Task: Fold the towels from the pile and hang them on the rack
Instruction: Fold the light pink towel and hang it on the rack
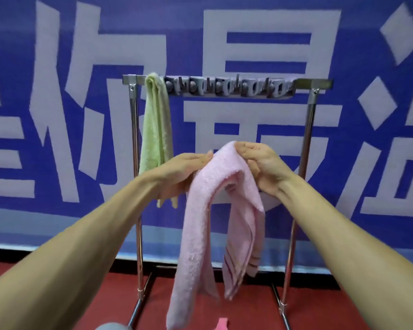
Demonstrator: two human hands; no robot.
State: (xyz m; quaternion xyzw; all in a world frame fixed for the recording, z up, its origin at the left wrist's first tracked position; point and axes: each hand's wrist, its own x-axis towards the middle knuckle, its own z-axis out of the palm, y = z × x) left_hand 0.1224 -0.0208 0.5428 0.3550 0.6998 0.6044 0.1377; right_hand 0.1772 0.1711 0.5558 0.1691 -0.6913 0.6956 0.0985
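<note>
Two hands on one pink towel (215, 210), held up in mid-air just in front of the rack (308, 144), around the middle. Right hand (260, 163) pinching the top of the fold with curled fingertips, left hand (184, 172) clamping the left edge between thumb and fingers. Draped over itself, both ends hanging loose, striped end on the right. Only one thing on the rack: green towel (156, 129) folded over the far-left end of the top bar, right beside a grey hook strip (229, 88). Blue banner (367, 67) behind, red floor (248, 306) below.
</note>
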